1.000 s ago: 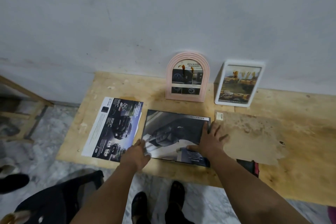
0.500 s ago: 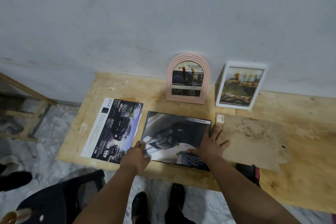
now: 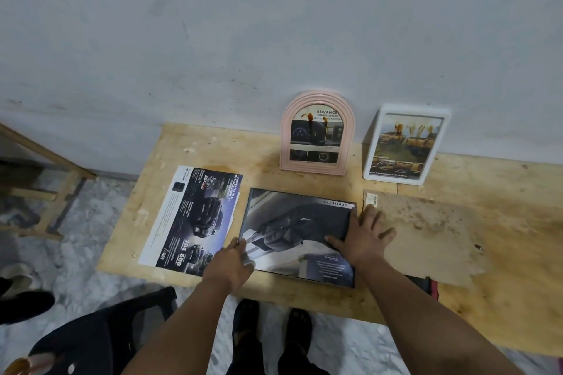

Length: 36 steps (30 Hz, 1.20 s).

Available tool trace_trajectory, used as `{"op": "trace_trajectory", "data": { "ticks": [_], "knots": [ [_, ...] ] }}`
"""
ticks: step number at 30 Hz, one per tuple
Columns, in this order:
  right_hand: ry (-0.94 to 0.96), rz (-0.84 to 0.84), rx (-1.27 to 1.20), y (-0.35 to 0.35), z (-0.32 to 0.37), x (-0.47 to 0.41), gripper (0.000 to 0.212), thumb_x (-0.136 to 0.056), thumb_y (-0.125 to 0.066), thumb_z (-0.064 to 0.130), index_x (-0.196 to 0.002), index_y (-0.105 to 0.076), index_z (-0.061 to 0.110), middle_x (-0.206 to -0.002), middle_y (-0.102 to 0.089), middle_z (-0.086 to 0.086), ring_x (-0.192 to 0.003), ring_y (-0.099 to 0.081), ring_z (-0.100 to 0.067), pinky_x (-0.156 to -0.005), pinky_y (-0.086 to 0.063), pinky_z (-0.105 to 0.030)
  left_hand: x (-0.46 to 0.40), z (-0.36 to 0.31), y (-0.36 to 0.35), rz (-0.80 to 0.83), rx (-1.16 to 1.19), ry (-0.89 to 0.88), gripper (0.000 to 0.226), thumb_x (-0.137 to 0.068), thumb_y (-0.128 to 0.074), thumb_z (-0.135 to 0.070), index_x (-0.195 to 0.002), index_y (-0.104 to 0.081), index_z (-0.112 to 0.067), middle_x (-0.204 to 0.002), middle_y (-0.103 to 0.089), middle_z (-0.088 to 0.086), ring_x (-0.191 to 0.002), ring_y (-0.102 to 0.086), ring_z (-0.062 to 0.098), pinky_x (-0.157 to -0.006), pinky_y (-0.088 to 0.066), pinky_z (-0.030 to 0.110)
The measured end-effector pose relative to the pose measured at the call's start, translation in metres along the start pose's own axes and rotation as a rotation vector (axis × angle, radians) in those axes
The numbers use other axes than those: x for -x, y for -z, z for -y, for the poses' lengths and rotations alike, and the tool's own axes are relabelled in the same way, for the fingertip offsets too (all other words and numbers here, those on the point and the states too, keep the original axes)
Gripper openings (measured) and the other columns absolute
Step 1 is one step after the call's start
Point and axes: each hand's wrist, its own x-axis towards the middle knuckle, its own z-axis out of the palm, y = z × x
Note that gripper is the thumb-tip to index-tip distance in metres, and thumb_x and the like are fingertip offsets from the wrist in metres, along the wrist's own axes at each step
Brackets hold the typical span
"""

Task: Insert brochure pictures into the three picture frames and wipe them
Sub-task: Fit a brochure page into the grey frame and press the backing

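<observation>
Glossy rect. frame (image 3: pixel 297 234), arched pink frame (image 3: pixel 316 134)

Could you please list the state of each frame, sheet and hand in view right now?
Pink arched frame: upright, picture in, stained.
White frame: leaning on wall, picture in.
Dark frame: flat, picture in.
Brochure sheet: flat, loose.
Backing board: flat.
Left hand: grips dark frame.
Right hand: presses it.

The left hand (image 3: pixel 230 265) is curled at the dark frame's (image 3: pixel 292 216) left edge (near corner); the right hand (image 3: pixel 364 236) is spread flat across its right edge.
</observation>
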Motion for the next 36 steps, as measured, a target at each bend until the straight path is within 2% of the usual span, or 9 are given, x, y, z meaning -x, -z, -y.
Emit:
{"op": "trace_trajectory", "data": {
  "ticks": [11,15,17,19,22,25,28,33,36],
  "knots": [
    [0.004,-0.127,-0.058,-0.002,0.009,0.012,0.093,-0.088,-0.061,0.065,-0.16,-0.015,0.03,-0.169,-0.004,-0.013,-0.155,0.005,-0.041,-0.118,-0.005,-0.071,-0.001,0.003,0.011,0.009,0.033,-0.051,0.063,-0.098,-0.058,-0.041,-0.154,-0.039,-0.019,-0.162,-0.036,0.004,-0.144,-0.043,0.025,-0.114,-0.041,0.04],
    [0.017,-0.293,-0.338,0.015,0.01,0.03,0.058,-0.093,-0.068,0.031,-0.145,-0.044,0.036,-0.14,-0.056,-0.003,-0.138,-0.043,-0.029,-0.121,-0.007,-0.062,-0.003,0.008,0.015,0.039,0.028,-0.093,0.066,-0.096,-0.064,-0.036,-0.154,-0.039,-0.018,-0.154,-0.047,0.006,-0.137,-0.051,0.028,-0.11,-0.045,0.036],
    [0.036,-0.279,-0.569,0.021,0.009,0.037,0.054,-0.093,-0.069,0.019,-0.138,-0.05,0.04,-0.12,-0.069,0.004,-0.118,-0.06,-0.025,-0.12,-0.024,-0.058,-0.003,0.01,0.018,0.066,0.017,-0.115,0.067,-0.095,-0.063,-0.039,-0.154,-0.039,-0.016,-0.152,-0.048,0.008,-0.134,-0.053,0.031,-0.108,-0.046,0.037],
    [0.058,-0.257,-0.832,0.032,0.011,0.046,0.058,-0.09,-0.071,0.01,-0.135,-0.052,0.041,-0.112,-0.071,0.003,-0.104,-0.067,-0.023,-0.099,-0.054,-0.052,-0.002,0.013,0.022,0.104,0.003,-0.15,0.069,-0.095,-0.063,-0.041,-0.153,-0.04,-0.012,-0.154,-0.045,0.009,-0.135,-0.052,0.032,-0.108,-0.046,0.038],
    [0.064,-0.272,-1.133,0.062,0.019,0.059,0.048,-0.091,-0.067,0.001,-0.128,-0.061,0.03,-0.103,-0.074,-0.009,-0.093,-0.072,-0.027,-0.068,-0.062,-0.03,0.001,0.019,0.032,0.14,0.053,-0.209,0.057,-0.093,-0.063,-0.038,-0.144,-0.052,-0.014,-0.142,-0.058,0.01,-0.12,-0.061,0.027,-0.097,-0.051,0.034],
    [0.017,-0.142,-1.349,0.097,0.032,0.065,0.039,-0.093,-0.064,0.004,-0.123,-0.07,0.029,-0.114,-0.073,-0.017,-0.097,-0.073,-0.034,-0.08,-0.063,-0.046,0.006,0.023,0.05,0.029,0.172,-0.213,0.04,-0.095,-0.061,-0.045,-0.122,-0.063,-0.016,-0.118,-0.07,0.007,-0.096,-0.064,0.021,-0.088,-0.053,0.033],
    [0.063,0.086,-1.538,0.131,0.052,0.07,0.04,-0.094,-0.062,0.006,-0.126,-0.071,0.027,-0.126,-0.068,-0.022,-0.112,-0.067,-0.043,-0.098,-0.054,-0.061,0.011,0.021,0.076,0.029,0.556,-0.177,0.061,-0.094,-0.057,-0.066,-0.131,-0.062,-0.018,-0.13,-0.064,0.008,-0.118,-0.062,0.028,-0.11,-0.047,0.045],
    [0.298,0.454,-1.619,0.172,0.109,0.076,0.051,-0.099,-0.055,0.008,-0.149,-0.05,0.016,-0.15,-0.047,-0.028,-0.14,-0.043,-0.05,-0.119,-0.029,-0.061,0.017,0.033,0.114,0.245,1.168,-0.052,0.1,-0.062,-0.068,-0.089,-0.138,-0.051,-0.025,-0.139,-0.056,0.007,-0.124,-0.06,0.032,-0.102,-0.053,0.047],
    [0.425,0.582,-1.638,0.188,0.156,0.081,0.06,-0.099,-0.055,0.007,-0.156,-0.037,0.01,-0.159,-0.033,-0.028,-0.147,-0.03,-0.047,-0.116,-0.035,-0.052,0.009,0.055,0.122,0.333,1.373,-0.035,0.123,-0.046,-0.076,-0.091,-0.141,-0.054,-0.017,-0.144,-0.058,0.015,-0.138,-0.049,0.046,-0.109,-0.046,0.054]
  ]
}}
